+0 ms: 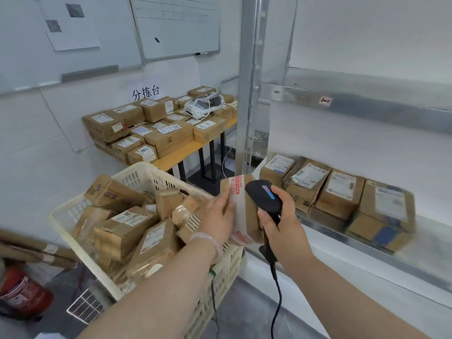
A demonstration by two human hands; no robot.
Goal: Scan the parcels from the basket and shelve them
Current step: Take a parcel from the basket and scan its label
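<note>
Parcel (242,204) held clear of the basket (137,171), left hand (216,216) clamped on its edge, presumably to present the label. Scanner (263,195) gripped in right hand (286,223), head just beside parcel. Shelf (354,243) near, for placing.

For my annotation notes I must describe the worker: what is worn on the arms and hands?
Both forearms are bare, no sleeves in view. Neither the left hand nor the right hand wears a glove. A smooth, pale pink bangle circles the left wrist. I see no ring or watch.
</note>
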